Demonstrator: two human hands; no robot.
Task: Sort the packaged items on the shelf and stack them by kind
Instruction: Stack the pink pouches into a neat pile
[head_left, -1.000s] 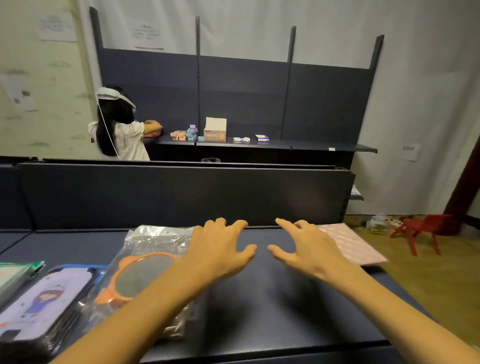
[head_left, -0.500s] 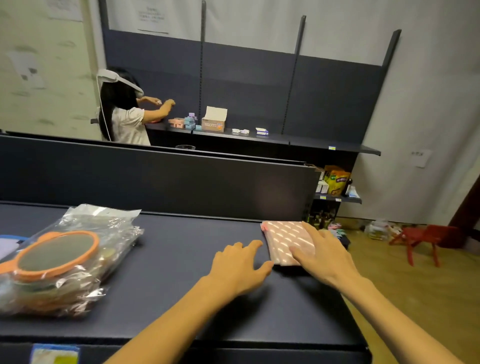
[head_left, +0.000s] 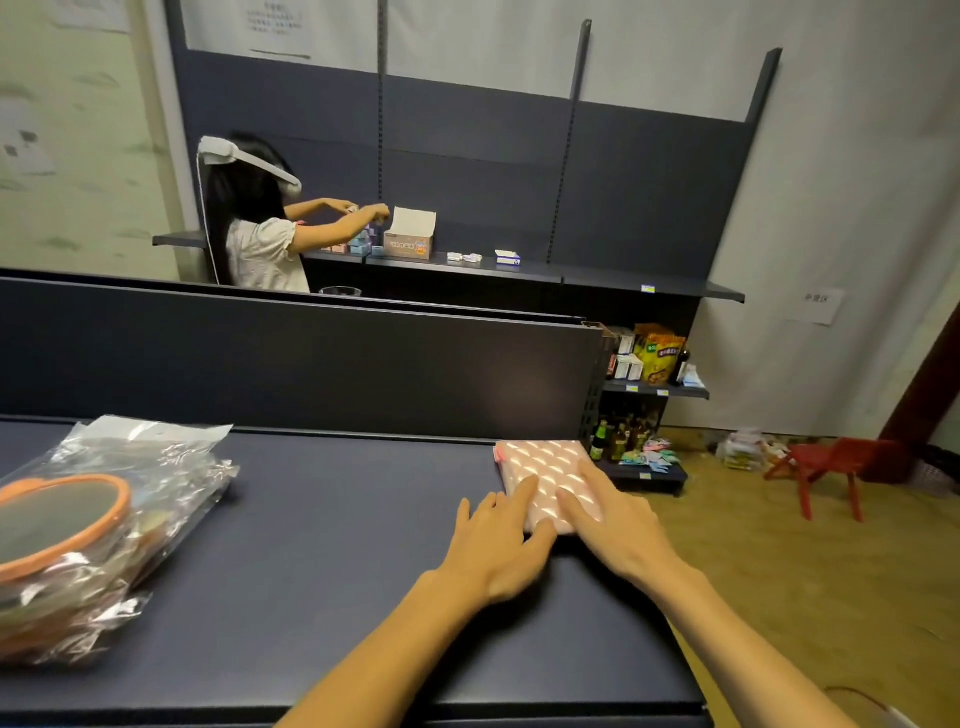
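Both hands, left and right, are resting flat, fingers released, on a pink packet on the shelf.

arms: bare, no sleeves | hands: bare, no gloves or rings

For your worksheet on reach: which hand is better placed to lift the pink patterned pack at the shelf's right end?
Probably the right hand: its fingers lie flat across the pink pack. The left hand only touches its near left edge.

One pink packet; one bagged orange mirror.
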